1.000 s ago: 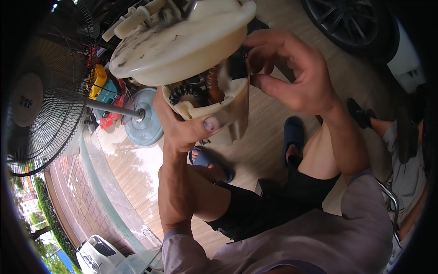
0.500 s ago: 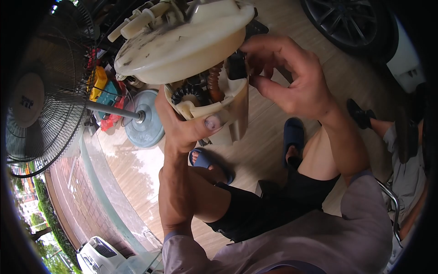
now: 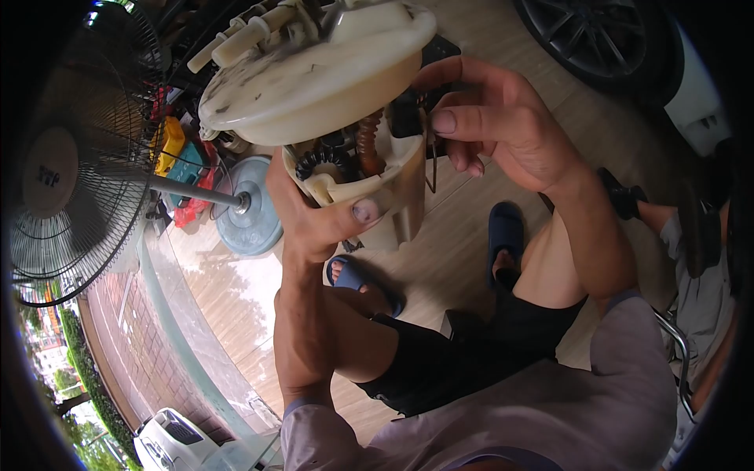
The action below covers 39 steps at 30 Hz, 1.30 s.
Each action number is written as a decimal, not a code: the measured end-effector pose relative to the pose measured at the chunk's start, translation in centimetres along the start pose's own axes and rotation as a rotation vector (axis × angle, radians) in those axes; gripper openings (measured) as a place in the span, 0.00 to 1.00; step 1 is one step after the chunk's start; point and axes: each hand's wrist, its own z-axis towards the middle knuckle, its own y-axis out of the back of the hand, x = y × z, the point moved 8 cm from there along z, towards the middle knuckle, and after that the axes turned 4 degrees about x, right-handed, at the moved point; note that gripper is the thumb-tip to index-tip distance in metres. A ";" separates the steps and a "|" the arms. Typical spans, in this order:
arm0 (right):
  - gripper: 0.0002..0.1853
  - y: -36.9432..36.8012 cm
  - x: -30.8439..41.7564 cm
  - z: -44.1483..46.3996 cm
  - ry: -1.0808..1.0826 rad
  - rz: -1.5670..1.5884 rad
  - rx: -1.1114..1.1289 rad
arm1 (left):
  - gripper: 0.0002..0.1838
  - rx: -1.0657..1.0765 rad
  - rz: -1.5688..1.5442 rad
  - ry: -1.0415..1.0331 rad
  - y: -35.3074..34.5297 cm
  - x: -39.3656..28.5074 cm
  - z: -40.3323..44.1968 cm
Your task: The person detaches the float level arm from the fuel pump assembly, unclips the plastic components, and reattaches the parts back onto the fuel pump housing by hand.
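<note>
A cream plastic assembly (image 3: 314, 90) with a round, smudged lid is held up at the top centre. Below the lid, its cup-shaped body shows a black corrugated hose (image 3: 323, 159) and a reddish-brown corrugated tube (image 3: 367, 145). My left hand (image 3: 318, 224) is wrapped round the body, the thumb across its near side. At the body's right side my right hand (image 3: 503, 125) has its thumb and fingers bent beside a black part (image 3: 406, 114) and a thin dark strip. What its fingertips grip is too small to make out.
A floor fan (image 3: 51, 173) with a round base (image 3: 249, 206) stands at the left, near a yellow and teal item (image 3: 182, 161). A car wheel (image 3: 597, 39) is at the upper right. Another person's leg (image 3: 658, 216) shows at the right edge.
My right hand has turned, its thumb moving up towards the black part and its other fingers dropping lower. A thin dark strip now shows below the thumb. The assembly has barely shifted.
</note>
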 end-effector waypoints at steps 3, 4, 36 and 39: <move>0.25 0.1 -0.1 0.1 0.017 -0.026 -0.004 | 0.54 0.003 0.003 -0.015 -0.2 -0.2 0.1; 0.25 0.1 -0.1 0.1 0.023 -0.044 -0.002 | 0.54 0.003 -0.007 -0.023 -0.4 -0.3 0.2; 0.32 0.5 0.2 0.3 0.093 -0.139 -0.066 | 0.46 0.006 -0.178 0.182 -1.7 1.0 0.6; 0.33 0.6 0.1 0.2 0.102 -0.140 -0.073 | 0.43 0.011 -0.184 0.194 -2.0 0.9 0.7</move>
